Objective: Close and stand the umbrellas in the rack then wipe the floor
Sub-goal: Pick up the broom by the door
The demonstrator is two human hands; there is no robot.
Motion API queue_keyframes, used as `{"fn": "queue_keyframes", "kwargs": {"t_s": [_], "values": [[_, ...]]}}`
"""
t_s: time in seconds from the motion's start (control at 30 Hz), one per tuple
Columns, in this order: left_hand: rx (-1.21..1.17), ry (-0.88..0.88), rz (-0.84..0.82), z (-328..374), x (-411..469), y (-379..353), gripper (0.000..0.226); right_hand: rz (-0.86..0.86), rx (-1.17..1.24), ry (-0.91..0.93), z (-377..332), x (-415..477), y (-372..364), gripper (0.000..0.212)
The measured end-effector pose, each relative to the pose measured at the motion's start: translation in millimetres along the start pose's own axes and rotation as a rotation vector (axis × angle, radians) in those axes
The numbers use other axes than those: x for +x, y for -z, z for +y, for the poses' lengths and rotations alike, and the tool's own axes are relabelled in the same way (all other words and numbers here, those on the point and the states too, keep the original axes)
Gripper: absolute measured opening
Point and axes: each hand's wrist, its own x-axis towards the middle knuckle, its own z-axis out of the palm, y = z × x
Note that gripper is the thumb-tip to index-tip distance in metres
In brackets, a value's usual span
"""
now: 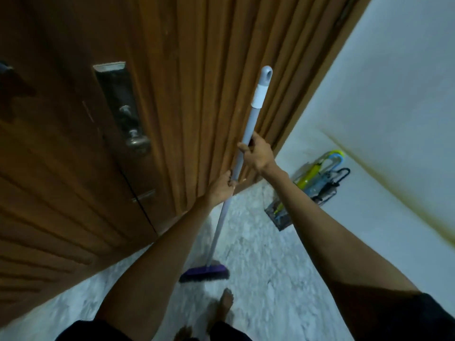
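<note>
A long grey broom handle [247, 130] runs from a looped top end down to a purple brush head [205, 270] with dark bristles on the marbled floor [266, 267]. My right hand [256, 152] grips the handle higher up. Lower on the same handle my left hand [222, 184] grips it. Closed umbrellas [317, 177], one yellow-green, one light blue and one dark, stand in a clear rack [279, 214] in the corner by the wall.
A brown wooden door [73, 156] with a metal lock plate and knob [136, 141] fills the left. Its ribbed frame [221, 70] stands behind the handle. A pale wall [394, 107] is on the right. My bare feet [221, 306] stand just behind the brush head.
</note>
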Motion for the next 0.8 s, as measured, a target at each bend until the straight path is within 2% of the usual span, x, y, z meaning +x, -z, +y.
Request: {"fn": "queue_keyframes", "kwargs": {"t_s": [0.07,0.2,0.37,0.43,0.57,0.8], "values": [[0.117,-0.053,-0.057,19.7,-0.3,-31.9,0.013,0.101,0.007,-0.049,17.1,-17.4,36.5,0.027],[0.175,-0.131,-0.228,58.2,-2.8,-105.3,0.002,0.250,-0.030,-0.161,60.0,-58.6,107.2,0.025],[0.334,-0.274,-0.450,118.5,-33.6,-227.4,0.019,0.433,-0.014,-0.320,136.7,-138.0,209.2,0.025],[0.359,-0.292,-0.521,139.7,-50.4,-279.6,0.019,0.490,0.018,-0.364,172.9,-172.2,246.6,0.021],[0.405,-0.358,-0.607,169.7,-73.4,-385.9,0.005,0.581,0.079,-0.438,240.5,-238.1,318.1,0.018],[0.460,-0.458,-0.719,224.1,-116.0,-542.9,0.016,0.687,0.124,-0.515,336.9,-327.4,421.6,0.020]]}}
